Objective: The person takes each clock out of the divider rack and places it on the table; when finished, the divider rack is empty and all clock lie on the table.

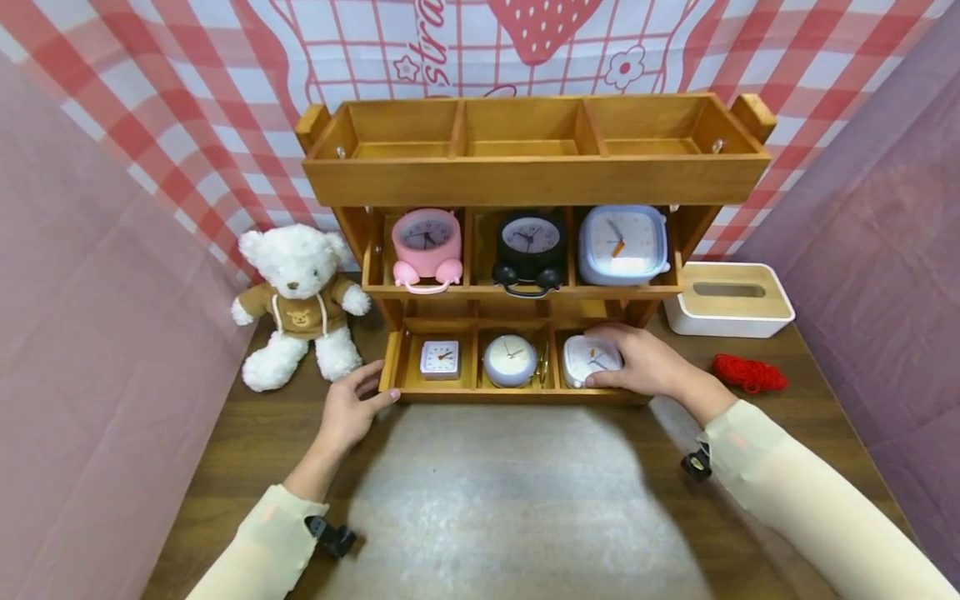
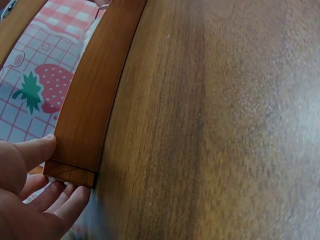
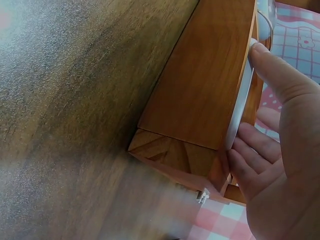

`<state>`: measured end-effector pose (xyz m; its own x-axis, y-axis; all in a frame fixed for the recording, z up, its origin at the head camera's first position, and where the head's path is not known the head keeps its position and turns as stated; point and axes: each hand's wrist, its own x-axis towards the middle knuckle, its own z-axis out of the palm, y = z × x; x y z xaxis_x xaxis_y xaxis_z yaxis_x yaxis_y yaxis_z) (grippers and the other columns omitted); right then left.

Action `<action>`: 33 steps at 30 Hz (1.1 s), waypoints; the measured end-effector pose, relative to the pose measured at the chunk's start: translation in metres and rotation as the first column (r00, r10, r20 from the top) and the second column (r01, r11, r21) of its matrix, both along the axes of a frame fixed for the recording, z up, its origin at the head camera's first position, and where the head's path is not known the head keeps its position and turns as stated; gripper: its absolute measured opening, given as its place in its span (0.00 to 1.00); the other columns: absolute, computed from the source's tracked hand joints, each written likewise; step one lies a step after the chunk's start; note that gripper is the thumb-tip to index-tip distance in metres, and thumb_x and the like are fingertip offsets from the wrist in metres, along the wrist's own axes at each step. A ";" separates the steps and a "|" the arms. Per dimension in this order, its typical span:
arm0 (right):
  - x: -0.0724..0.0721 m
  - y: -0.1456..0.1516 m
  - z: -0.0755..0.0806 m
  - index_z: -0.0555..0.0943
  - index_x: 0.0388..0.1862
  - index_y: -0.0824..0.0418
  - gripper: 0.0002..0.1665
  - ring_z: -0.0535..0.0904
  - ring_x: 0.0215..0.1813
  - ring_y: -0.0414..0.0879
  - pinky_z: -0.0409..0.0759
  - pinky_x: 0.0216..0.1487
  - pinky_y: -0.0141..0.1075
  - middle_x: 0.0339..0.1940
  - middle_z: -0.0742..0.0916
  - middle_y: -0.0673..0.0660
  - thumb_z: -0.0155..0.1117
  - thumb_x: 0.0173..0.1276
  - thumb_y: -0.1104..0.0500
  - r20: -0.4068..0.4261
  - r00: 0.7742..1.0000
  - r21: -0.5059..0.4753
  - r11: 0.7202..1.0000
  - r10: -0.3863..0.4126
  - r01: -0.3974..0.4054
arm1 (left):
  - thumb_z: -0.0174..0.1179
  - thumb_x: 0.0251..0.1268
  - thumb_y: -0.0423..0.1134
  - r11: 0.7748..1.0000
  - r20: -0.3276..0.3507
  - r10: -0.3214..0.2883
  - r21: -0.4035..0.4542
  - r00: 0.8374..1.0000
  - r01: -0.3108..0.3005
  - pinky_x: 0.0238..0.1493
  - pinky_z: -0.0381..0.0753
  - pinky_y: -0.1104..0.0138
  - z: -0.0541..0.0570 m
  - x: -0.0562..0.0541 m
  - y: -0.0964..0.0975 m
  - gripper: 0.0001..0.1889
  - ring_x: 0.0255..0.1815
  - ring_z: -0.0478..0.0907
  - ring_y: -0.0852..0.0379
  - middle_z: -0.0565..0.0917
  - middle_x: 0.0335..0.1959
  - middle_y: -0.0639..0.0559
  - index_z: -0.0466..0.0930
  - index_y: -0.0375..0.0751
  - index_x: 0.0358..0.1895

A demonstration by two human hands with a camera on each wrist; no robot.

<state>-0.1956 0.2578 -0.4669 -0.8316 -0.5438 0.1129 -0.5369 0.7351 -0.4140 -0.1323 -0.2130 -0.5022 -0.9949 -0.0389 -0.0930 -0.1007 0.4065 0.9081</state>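
Note:
A three-tier wooden shelf (image 1: 536,182) stands against the back curtain. My left hand (image 1: 351,410) grips the left front corner of its bottom tier, thumb at the front board and fingers around the end, as the left wrist view shows. In that tier's right compartment sits a small white alarm clock (image 1: 587,354); my right hand (image 1: 647,360) holds it by its right side between thumb and fingers. A purple-white square clock (image 1: 439,358) occupies the left compartment, and a round lavender clock (image 1: 510,358) the middle one. In the right wrist view the front board (image 3: 200,85) hides most of the white clock.
The middle tier holds a pink clock (image 1: 427,242), a black clock (image 1: 529,246) and a blue clock (image 1: 622,243). At the left sits a white teddy bear (image 1: 300,308). A tissue box (image 1: 727,302) and red yarn (image 1: 748,372) lie at the right.

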 end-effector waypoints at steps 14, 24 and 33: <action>-0.009 -0.006 0.003 0.79 0.65 0.66 0.49 0.83 0.58 0.59 0.81 0.59 0.55 0.60 0.86 0.66 0.83 0.51 0.39 0.019 1.000 0.089 0.996 0.019 -0.021 | 0.71 0.64 0.31 1.000 -0.017 0.005 -0.020 1.000 -0.005 0.56 0.84 0.65 -0.002 0.000 -0.001 0.32 0.64 0.79 0.35 0.79 0.64 0.28 0.72 0.30 0.71; -0.007 -0.004 -0.004 0.81 0.63 0.61 0.47 0.84 0.52 0.54 0.83 0.52 0.49 0.57 0.87 0.61 0.83 0.48 0.37 -0.055 0.998 0.072 0.997 0.015 -0.011 | 0.71 0.63 0.31 0.999 -0.014 0.010 -0.038 1.000 -0.010 0.58 0.84 0.57 -0.005 0.001 -0.001 0.32 0.64 0.80 0.36 0.80 0.63 0.30 0.73 0.32 0.71; -0.005 0.008 0.002 0.84 0.56 0.60 0.42 0.84 0.49 0.51 0.81 0.50 0.49 0.49 0.89 0.57 0.87 0.43 0.45 -0.130 0.991 -0.135 0.990 -0.044 0.027 | 0.71 0.64 0.32 0.999 -0.010 0.006 -0.050 1.000 -0.006 0.60 0.82 0.52 -0.005 0.000 -0.001 0.32 0.65 0.80 0.37 0.80 0.65 0.32 0.73 0.34 0.71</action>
